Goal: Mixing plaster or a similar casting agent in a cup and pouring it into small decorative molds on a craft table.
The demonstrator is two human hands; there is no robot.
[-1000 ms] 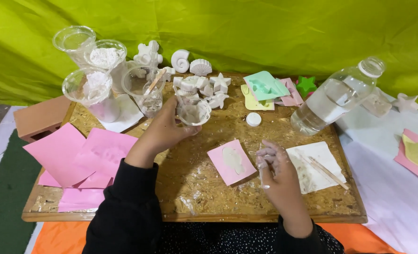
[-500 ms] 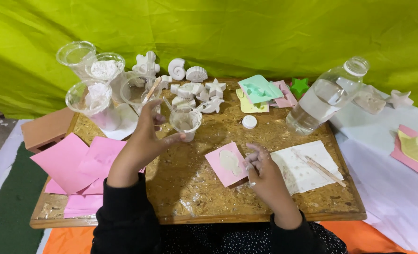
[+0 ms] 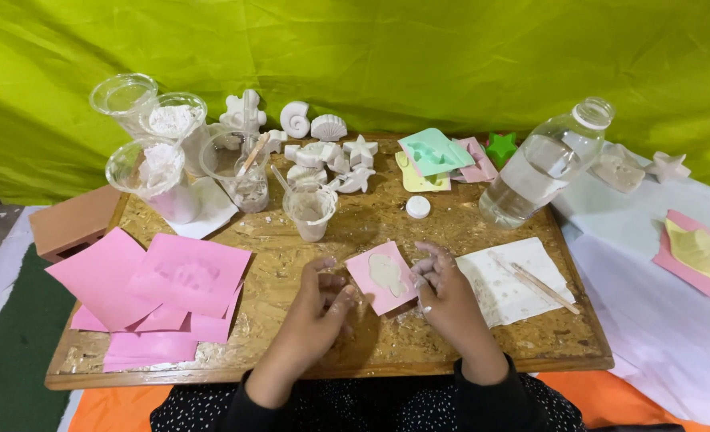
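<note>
A small pink mould [image 3: 382,277] with a whitish fish shape in its middle lies on the wooden board [image 3: 355,352], between my two hands. My left hand [image 3: 315,312] rests just left of it, fingers loosely curled, fingertips near its left edge. My right hand [image 3: 444,292], dusted with white plaster, touches the mould's right edge with spread fingers. A small clear cup [image 3: 310,210] with a stick in it stands on the board above the mould, and neither hand touches it.
Pink paper sheets [image 3: 155,292] lie at the left. Clear cups of white powder [image 3: 157,172] and several white plaster figures [image 3: 327,156] stand at the back. A clear water bottle [image 3: 540,166], its white cap [image 3: 418,207], coloured moulds [image 3: 436,154] and a white sheet with sticks [image 3: 515,280] are at the right.
My left hand has let go of the small clear cup and come down beside the pink mould. My right hand has shifted to the mould's right edge.
</note>
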